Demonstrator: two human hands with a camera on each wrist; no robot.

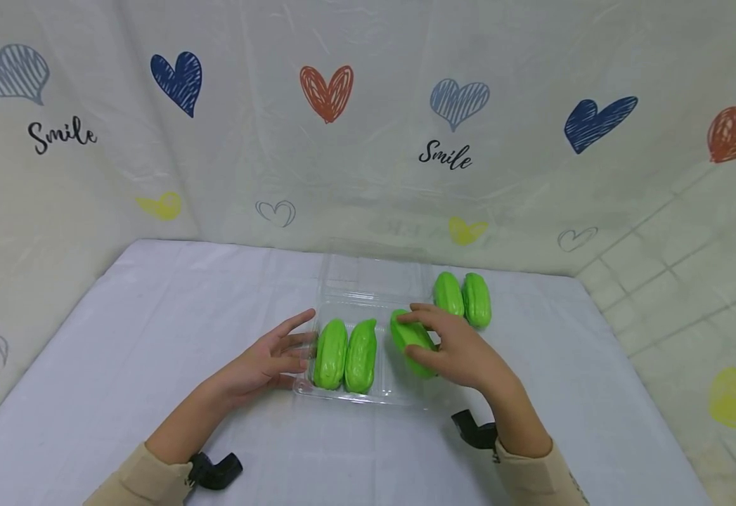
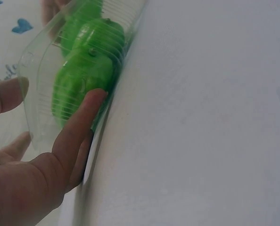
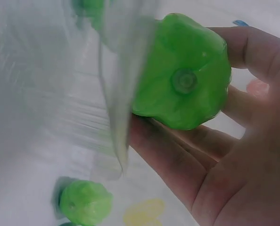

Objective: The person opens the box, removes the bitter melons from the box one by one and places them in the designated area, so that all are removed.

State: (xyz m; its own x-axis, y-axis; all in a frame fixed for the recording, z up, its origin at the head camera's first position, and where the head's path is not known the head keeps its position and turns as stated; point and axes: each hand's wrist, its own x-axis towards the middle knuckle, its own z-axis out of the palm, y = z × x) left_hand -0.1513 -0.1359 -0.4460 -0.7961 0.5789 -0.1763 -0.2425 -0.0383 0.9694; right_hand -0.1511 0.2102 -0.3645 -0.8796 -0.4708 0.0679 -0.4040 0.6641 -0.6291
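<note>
A clear plastic clamshell box [image 1: 368, 399] lies on the table with its lid [image 1: 374, 277] folded back to the far side. Two glossy green toy cucumbers [image 1: 330, 355] lie side by side in its left half. My right hand [image 1: 465, 348] grips another green cucumber [image 1: 410, 337], tilted, over the box's right half; its lobed end [image 3: 192, 61] shows in the right wrist view. Fingers of my left hand [image 1: 266, 362], spread and fairly straight, rest against the box's left wall, as the left wrist view shows close up.
Two more green cucumbers [image 1: 477, 301] lie on the white-covered table [image 1: 184, 295], behind my right hand and beside the lid. A hanging sheet printed with hearts [image 1: 326, 91] rises behind the table. Black wrist mounts [image 1: 216, 471] stick out from both sleeves.
</note>
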